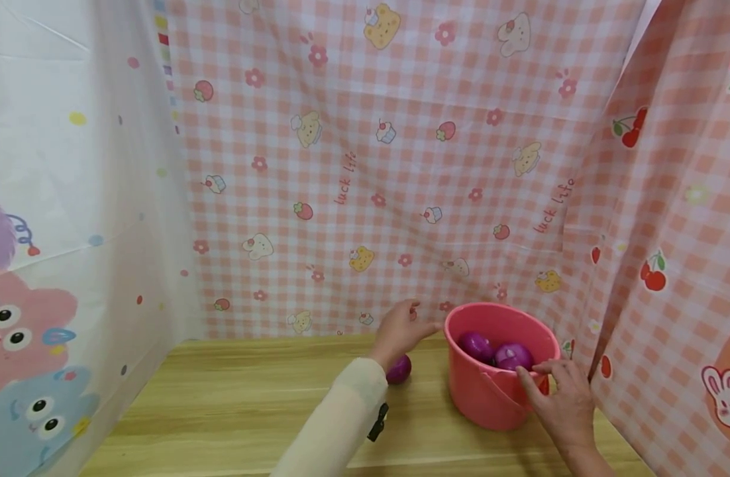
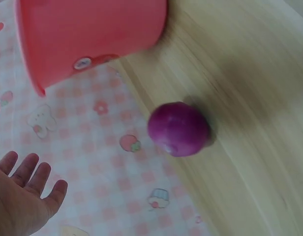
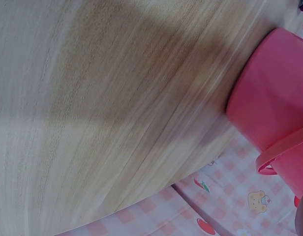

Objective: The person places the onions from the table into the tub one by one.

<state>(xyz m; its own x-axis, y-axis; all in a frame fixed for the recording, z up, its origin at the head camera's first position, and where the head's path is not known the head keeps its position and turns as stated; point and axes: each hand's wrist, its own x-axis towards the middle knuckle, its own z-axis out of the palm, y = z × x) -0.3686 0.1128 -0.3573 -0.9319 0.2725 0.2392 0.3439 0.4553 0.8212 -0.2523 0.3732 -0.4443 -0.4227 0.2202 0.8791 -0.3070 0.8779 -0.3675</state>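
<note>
A pink bucket stands upright on the right of the table, with red onions inside it. My left hand is in the air by the bucket's left rim, its fingers spread and nothing in them. Partly hidden behind that wrist, another red onion lies on the table; the left wrist view shows this onion whole. At the bucket's front right rim, my right hand holds the edge between thumb and fingers. The right wrist view shows the bucket's side and handle, with barely any of the hand.
The wood-grain table carries everything. Checked cloth hangs behind it and on the right, close to the bucket. A white printed sheet hangs on the left. A small black item shows beside the left sleeve.
</note>
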